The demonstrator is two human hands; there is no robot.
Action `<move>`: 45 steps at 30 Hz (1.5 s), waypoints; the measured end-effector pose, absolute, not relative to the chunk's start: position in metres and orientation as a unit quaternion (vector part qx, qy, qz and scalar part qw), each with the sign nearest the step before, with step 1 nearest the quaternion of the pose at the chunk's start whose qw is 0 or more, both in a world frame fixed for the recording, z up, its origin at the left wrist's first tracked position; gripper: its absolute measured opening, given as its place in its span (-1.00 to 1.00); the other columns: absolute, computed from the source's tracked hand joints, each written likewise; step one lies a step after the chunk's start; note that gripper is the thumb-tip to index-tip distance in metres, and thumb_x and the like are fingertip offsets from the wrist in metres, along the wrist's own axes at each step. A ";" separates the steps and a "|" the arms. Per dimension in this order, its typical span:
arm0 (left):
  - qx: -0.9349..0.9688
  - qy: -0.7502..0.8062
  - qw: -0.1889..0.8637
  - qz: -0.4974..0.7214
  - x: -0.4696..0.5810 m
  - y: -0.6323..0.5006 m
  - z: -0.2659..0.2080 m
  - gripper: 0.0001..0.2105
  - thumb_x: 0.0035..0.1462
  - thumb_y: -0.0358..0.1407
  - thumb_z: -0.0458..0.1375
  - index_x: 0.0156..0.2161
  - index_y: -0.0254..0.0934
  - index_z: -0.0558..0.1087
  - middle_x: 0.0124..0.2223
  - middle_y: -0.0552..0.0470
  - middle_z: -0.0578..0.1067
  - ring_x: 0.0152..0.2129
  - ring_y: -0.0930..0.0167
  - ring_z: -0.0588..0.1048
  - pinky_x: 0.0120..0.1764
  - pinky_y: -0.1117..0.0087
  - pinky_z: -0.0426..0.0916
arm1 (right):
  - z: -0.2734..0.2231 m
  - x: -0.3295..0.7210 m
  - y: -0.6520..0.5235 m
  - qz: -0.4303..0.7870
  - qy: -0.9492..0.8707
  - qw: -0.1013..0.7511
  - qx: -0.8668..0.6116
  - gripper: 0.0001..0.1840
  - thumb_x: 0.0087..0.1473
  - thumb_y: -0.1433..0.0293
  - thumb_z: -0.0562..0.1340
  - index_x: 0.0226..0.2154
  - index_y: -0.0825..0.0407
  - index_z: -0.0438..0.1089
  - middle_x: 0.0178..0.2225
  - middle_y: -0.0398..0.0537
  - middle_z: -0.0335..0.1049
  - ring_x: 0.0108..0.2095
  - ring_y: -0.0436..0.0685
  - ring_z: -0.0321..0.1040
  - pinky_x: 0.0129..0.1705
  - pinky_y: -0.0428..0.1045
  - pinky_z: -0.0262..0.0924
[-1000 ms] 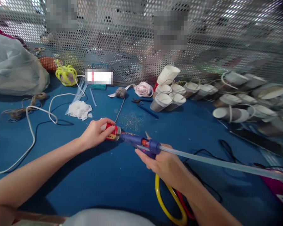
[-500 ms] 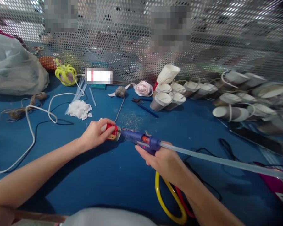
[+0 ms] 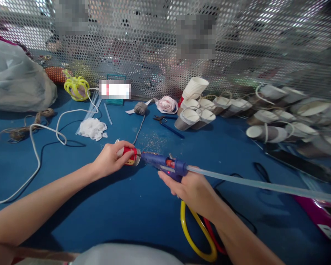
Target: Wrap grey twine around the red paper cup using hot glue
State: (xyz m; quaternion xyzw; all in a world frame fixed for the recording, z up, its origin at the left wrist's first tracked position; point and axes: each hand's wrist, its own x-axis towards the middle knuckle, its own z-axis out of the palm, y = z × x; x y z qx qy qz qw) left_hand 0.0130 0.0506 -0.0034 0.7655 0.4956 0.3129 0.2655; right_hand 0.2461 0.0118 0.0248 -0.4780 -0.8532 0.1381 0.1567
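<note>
My left hand (image 3: 114, 156) is closed around a small red and white paper cup (image 3: 131, 157) lying on its side, its open end to the right. In my right hand (image 3: 189, 184) is a blue hot glue gun (image 3: 162, 162), gripped by its handle, with a red light lit. A long clear glue stick (image 3: 251, 182) sticks out of its back to the right. The gun's nozzle meets the cup near its rim; whether glue is coming out I cannot tell. Grey yarn (image 3: 139, 129) runs from the cup to a ball of yarn (image 3: 140, 108) behind it.
Cutting pliers (image 3: 169, 127) and a pale pink ribbon roll (image 3: 167, 105) lie behind the gun. Several paper cups with string handles (image 3: 189, 119) stand at the right. White scraps (image 3: 93, 129) and a white cable (image 3: 59, 125) lie left. Yellow-handled scissors (image 3: 186, 224) lie near the front edge.
Both hands, the cup and the glue gun hold nearly the same position. The view has shifted very slightly, and the glue stick's far end sits a little higher.
</note>
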 end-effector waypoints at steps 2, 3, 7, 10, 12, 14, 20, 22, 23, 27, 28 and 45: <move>0.771 0.489 0.263 0.313 0.012 0.050 -0.005 -0.77 0.10 -0.24 0.01 -0.20 -0.30 0.41 -0.39 0.02 0.54 -0.51 0.46 0.48 -0.45 0.51 0.30 | 0.022 0.245 0.012 0.162 -0.834 0.165 -0.500 -0.72 0.02 0.31 0.09 -0.55 -0.01 0.45 -0.80 -0.16 0.23 -0.72 0.01 0.20 -0.63 -0.09 0.06; 0.772 0.486 0.263 0.313 0.011 0.050 -0.005 -0.77 0.10 -0.24 0.01 -0.20 -0.30 0.41 -0.38 0.02 0.54 -0.50 0.46 0.48 -0.45 0.51 0.30 | 0.022 0.245 0.012 0.171 -0.825 0.169 -0.511 -0.70 0.02 0.29 0.08 -0.58 -0.01 0.44 -0.80 -0.17 0.22 -0.72 0.01 0.20 -0.63 -0.08 0.07; 0.773 0.479 0.267 0.320 0.010 0.049 -0.005 -0.77 0.11 -0.24 0.00 -0.20 -0.30 0.40 -0.35 0.01 0.54 -0.49 0.45 0.49 -0.43 0.51 0.31 | 0.023 0.242 0.012 0.203 -0.800 0.172 -0.538 -0.68 0.02 0.26 0.08 -0.63 -0.03 0.40 -0.80 -0.17 0.23 -0.71 0.04 0.22 -0.62 -0.06 0.09; 0.771 0.483 0.267 0.318 0.010 0.049 -0.005 -0.77 0.11 -0.24 0.01 -0.19 -0.30 0.40 -0.35 0.01 0.54 -0.49 0.45 0.49 -0.43 0.51 0.31 | 0.024 0.242 0.013 0.220 -0.791 0.172 -0.544 -0.69 0.01 0.26 0.09 -0.64 -0.03 0.39 -0.80 -0.17 0.24 -0.71 0.04 0.23 -0.62 -0.06 0.10; 0.771 0.486 0.264 0.315 0.010 0.049 -0.005 -0.77 0.11 -0.24 0.01 -0.19 -0.30 0.40 -0.35 0.01 0.54 -0.48 0.44 0.49 -0.43 0.51 0.31 | 0.024 0.242 0.013 0.226 -0.787 0.174 -0.547 -0.69 0.01 0.25 0.10 -0.65 -0.02 0.38 -0.81 -0.18 0.23 -0.72 0.03 0.22 -0.63 -0.07 0.10; 0.773 0.487 0.260 0.313 0.010 0.049 -0.005 -0.77 0.11 -0.24 0.01 -0.19 -0.30 0.40 -0.36 0.01 0.54 -0.48 0.45 0.49 -0.43 0.52 0.31 | 0.024 0.242 0.014 0.232 -0.783 0.178 -0.550 -0.67 0.00 0.24 0.10 -0.67 -0.02 0.36 -0.82 -0.19 0.22 -0.74 0.01 0.20 -0.65 -0.09 0.09; 0.781 0.477 0.248 0.317 0.010 0.048 -0.006 -0.78 0.11 -0.25 0.00 -0.19 -0.29 0.39 -0.37 0.02 0.54 -0.51 0.47 0.48 -0.45 0.53 0.30 | 0.030 0.235 0.018 0.280 -0.737 0.163 -0.593 -0.60 -0.02 0.22 0.12 -0.78 0.00 0.20 -0.83 -0.21 0.19 -0.79 -0.03 0.17 -0.70 -0.12 0.10; 0.784 0.471 0.251 0.317 0.010 0.048 -0.006 -0.78 0.11 -0.26 0.00 -0.19 -0.30 0.39 -0.37 0.02 0.54 -0.51 0.47 0.49 -0.44 0.53 0.31 | 0.032 0.232 0.020 0.296 -0.725 0.151 -0.604 -0.61 -0.02 0.23 0.12 -0.77 0.01 0.19 -0.82 -0.21 0.20 -0.78 -0.04 0.19 -0.69 -0.12 0.12; 0.787 0.467 0.250 0.317 0.010 0.047 -0.007 -0.78 0.11 -0.26 0.00 -0.18 -0.30 0.38 -0.36 0.02 0.54 -0.50 0.47 0.49 -0.44 0.52 0.31 | 0.033 0.231 0.020 0.303 -0.724 0.150 -0.601 -0.63 -0.02 0.24 0.12 -0.75 0.02 0.20 -0.81 -0.21 0.21 -0.78 -0.04 0.20 -0.69 -0.13 0.14; 0.795 0.462 0.235 0.315 0.011 0.046 -0.008 -0.78 0.11 -0.27 0.00 -0.17 -0.30 0.37 -0.38 0.02 0.54 -0.52 0.47 0.49 -0.46 0.53 0.30 | 0.036 0.228 0.024 0.339 -0.712 0.168 -0.591 -0.69 -0.03 0.27 0.12 -0.71 0.03 0.22 -0.81 -0.23 0.19 -0.77 -0.05 0.19 -0.69 -0.14 0.14; 0.797 0.460 0.233 0.315 0.011 0.046 -0.008 -0.78 0.11 -0.28 0.00 -0.17 -0.30 0.37 -0.40 0.03 0.54 -0.54 0.48 0.48 -0.47 0.53 0.29 | 0.036 0.227 0.025 0.348 -0.704 0.171 -0.595 -0.70 -0.03 0.27 0.12 -0.69 0.03 0.23 -0.81 -0.24 0.19 -0.77 -0.05 0.18 -0.69 -0.15 0.14; 0.805 0.450 0.223 0.316 0.010 0.044 -0.007 -0.79 0.12 -0.29 -0.01 -0.17 -0.31 0.36 -0.40 0.02 0.54 -0.54 0.49 0.49 -0.46 0.54 0.31 | 0.038 0.225 0.025 0.345 -0.694 0.168 -0.609 -0.71 -0.03 0.25 0.10 -0.64 0.05 0.28 -0.81 -0.23 0.19 -0.78 -0.03 0.19 -0.70 -0.13 0.15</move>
